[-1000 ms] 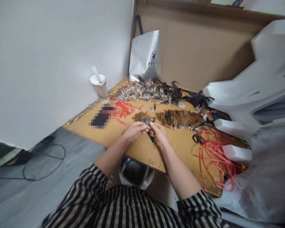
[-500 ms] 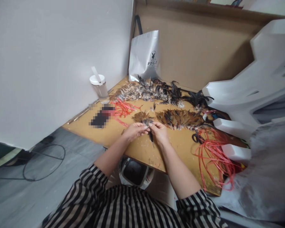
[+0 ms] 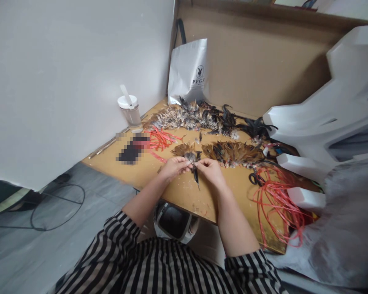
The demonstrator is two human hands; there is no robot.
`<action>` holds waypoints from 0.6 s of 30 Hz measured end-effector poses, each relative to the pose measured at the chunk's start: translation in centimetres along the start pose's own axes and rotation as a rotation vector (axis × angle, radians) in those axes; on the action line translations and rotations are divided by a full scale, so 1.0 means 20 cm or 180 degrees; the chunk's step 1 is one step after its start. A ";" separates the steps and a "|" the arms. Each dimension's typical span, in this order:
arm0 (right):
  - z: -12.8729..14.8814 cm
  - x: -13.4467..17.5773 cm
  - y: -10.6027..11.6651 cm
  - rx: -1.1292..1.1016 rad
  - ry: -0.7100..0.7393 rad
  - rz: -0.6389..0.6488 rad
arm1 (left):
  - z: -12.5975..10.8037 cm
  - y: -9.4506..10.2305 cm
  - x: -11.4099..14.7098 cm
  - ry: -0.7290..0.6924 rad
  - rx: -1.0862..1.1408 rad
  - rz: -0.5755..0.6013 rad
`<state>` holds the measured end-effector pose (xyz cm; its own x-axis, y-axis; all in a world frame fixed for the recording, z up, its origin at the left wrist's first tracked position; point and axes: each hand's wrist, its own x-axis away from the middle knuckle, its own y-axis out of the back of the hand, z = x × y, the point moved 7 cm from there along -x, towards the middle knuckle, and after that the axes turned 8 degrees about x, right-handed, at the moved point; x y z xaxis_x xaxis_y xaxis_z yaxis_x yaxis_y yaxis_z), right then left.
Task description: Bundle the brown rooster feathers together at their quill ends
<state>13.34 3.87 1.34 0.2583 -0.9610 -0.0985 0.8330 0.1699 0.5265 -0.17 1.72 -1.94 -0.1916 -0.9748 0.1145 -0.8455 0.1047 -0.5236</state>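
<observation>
My left hand (image 3: 175, 167) pinches a small bunch of feathers (image 3: 190, 156), grey and dark, over the near part of the table. Close beside it, my right hand (image 3: 211, 169) has its thumb and fingertips pressed together at the bunch's right side; what lies between them is too small to make out. A dark feather (image 3: 196, 175) points down between the two hands. Just behind them lie brown feathers (image 3: 182, 149). To the right is a row of brown and black feathers (image 3: 233, 153), with a long heap of mottled feathers (image 3: 190, 117) farther back.
Red plastic strips (image 3: 276, 200) spread over the right side near black-handled scissors (image 3: 256, 178); more red strips (image 3: 160, 138) lie left. A lidded cup (image 3: 131, 112) and silver bag (image 3: 187, 73) stand behind. White foam pieces (image 3: 306, 198) border the wooden table (image 3: 184, 196); a bin (image 3: 173, 220) is below.
My right hand has shifted slightly right, its fingers more curled and a little apart from the left. The left hand stays almost in place with the feather bunch.
</observation>
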 end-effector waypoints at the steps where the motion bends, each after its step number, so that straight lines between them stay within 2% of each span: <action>1: -0.02 0.00 0.01 0.0371 -0.0038 0.0182 | 0.00 0.01 0.00 -0.0028 0.0044 -0.0024; 4: -0.07 0.02 0.01 0.1108 -0.0085 0.0907 | -0.01 0.02 -0.01 -0.0078 0.0157 -0.0069; 6: -0.08 0.05 -0.01 0.1484 -0.0082 0.1192 | -0.01 0.02 -0.01 -0.0091 0.0208 -0.0103; 12: -0.03 0.08 -0.03 0.2581 -0.0037 0.1065 | 0.00 0.03 -0.02 -0.0060 0.0286 -0.0137; 15: -0.01 0.09 -0.03 0.2376 0.0056 0.1126 | -0.01 0.02 -0.02 -0.0052 0.0297 -0.0110; 18: -0.01 0.10 -0.03 0.1385 0.0074 0.1400 | -0.02 0.02 -0.01 -0.0082 0.0311 -0.0095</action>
<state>13.48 1.94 0.79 0.5468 -0.8154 0.1902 0.3716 0.4399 0.8176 -0.61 2.05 -1.78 -0.1532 -0.9821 0.1101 -0.7977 0.0571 -0.6003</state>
